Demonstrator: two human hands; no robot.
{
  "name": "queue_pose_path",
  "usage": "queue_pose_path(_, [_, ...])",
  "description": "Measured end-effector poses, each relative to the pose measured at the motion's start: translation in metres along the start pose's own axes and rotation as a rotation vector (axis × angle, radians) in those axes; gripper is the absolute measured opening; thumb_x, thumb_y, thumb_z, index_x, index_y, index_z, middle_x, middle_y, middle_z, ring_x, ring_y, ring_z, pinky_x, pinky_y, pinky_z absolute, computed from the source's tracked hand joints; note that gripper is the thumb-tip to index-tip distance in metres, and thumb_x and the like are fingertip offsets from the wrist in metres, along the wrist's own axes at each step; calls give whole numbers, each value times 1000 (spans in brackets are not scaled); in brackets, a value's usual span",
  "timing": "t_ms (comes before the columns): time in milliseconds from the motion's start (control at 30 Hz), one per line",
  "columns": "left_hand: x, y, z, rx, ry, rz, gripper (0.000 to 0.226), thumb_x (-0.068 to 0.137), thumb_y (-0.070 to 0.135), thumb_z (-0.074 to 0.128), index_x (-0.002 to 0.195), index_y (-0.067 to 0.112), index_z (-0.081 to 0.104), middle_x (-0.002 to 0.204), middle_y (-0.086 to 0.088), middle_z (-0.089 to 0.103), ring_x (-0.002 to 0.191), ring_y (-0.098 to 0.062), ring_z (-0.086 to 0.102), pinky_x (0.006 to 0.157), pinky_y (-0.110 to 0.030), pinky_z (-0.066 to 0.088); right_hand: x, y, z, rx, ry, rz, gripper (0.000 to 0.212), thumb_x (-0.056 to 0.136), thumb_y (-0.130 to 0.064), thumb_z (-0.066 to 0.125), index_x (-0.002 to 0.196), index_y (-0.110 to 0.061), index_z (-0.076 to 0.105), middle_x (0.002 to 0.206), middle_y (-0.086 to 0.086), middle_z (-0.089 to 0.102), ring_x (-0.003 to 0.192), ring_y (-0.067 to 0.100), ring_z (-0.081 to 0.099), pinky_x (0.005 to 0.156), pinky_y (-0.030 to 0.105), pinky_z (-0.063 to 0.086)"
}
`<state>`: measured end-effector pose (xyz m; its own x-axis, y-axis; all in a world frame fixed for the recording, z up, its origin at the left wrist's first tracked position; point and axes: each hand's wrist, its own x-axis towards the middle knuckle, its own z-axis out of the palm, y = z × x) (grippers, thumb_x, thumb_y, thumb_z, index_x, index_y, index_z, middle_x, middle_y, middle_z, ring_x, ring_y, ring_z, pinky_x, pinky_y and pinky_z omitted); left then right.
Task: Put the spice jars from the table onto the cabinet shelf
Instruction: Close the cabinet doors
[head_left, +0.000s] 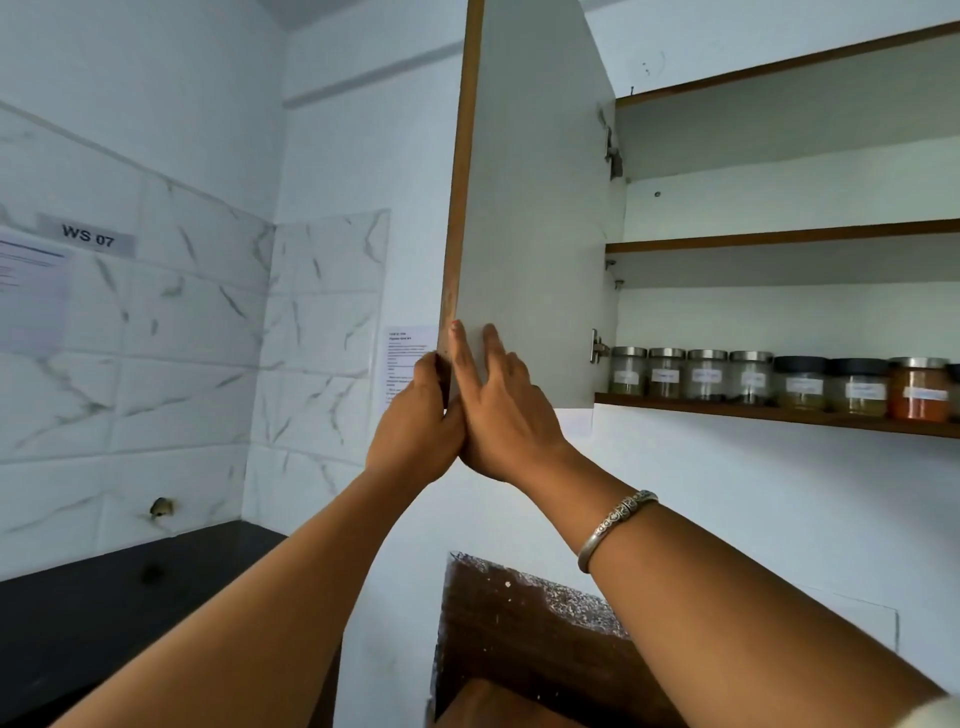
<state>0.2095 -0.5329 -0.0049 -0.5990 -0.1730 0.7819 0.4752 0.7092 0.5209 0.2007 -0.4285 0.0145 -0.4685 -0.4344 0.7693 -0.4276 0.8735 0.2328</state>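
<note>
Left hand (415, 421) curls round the brown edge of the open cabinet door (530, 208), near its bottom corner | right hand (498, 410) lies flat on the door's white face, fingers straight | spice jars (802, 384) stand in a row along the front edge of the bottom shelf (727, 408)

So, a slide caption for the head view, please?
Left hand grips, right hand presses the open door; jars line the lowest shelf.

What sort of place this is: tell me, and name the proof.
Likely a kitchen workstation: spice jars on the cabinet shelf, tiled wall above a dark counter, a WS 07 sign.
</note>
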Motion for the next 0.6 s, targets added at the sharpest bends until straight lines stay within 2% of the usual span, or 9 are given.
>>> queue_pose_path(67, [0,-1,-2,-4,28,51,31,93,26,40,120,12,40,90,-8,65,77,-28,62,67,-43,52,2,-1,1,4,67,4,90,86,-28,57,147,-38,-8,155,23,-6,133,46,28,91,48,49])
queue_pose_path(100, [0,-3,-2,-15,37,89,28,92,26,39,117,12,42,88,-7,65,76,-28,62,66,-44,53,3,0,2,12,112,-13,82,86,-29,58,147,-39,3,155,22,-4,132,45,30,88,47,51])
queue_pose_path(200, [0,-1,2,-65,62,239,31,86,29,33,110,12,45,75,-2,62,66,-24,60,61,-44,51,3,2,-1,100,216,38,51,90,-40,50,137,-28,34,157,13,9,131,37,36,86,37,48])
queue_pose_path(267, [0,6,7,-105,87,331,31,82,30,32,103,11,46,68,2,58,61,-21,57,56,-40,48,-2,9,-3,133,271,81,48,91,-41,46,134,-21,40,155,11,18,128,33,42,88,34,47])
queue_pose_path(333, [-2,15,17,-178,92,413,28,81,28,36,100,11,47,66,3,57,59,-20,55,54,-36,45,-14,17,-4,101,341,44,39,87,-32,54,122,-17,46,152,20,23,121,38,51,82,40,55])
queue_pose_path(400, [-3,26,30,-289,64,493,22,80,28,39,96,15,47,63,8,52,56,-13,52,52,-32,41,-30,27,-8,128,405,44,34,88,-31,48,119,-19,43,148,24,30,122,38,51,80,41,57])
queue_pose_path(500, [-7,48,56,-485,-5,592,27,79,35,39,96,17,49,76,9,51,70,-9,51,60,-29,44,-55,48,-17,100,526,100,34,89,-26,43,122,-18,41,138,20,45,113,35,59,79,37,55])
queue_pose_path(567, [-9,66,75,-538,-29,622,41,81,39,42,116,18,50,104,3,55,95,-10,53,79,-29,49,-70,69,-25,40,556,121,44,90,-18,52,132,-14,40,137,19,48,106,31,63,81,32,55])
queue_pose_path(600, [-10,78,86,-566,-52,614,51,82,39,45,129,20,42,122,-1,51,111,-12,49,92,-28,47,-79,82,-30,6,542,147,54,89,-17,56,139,-12,34,140,18,46,109,30,62,85,28,53])
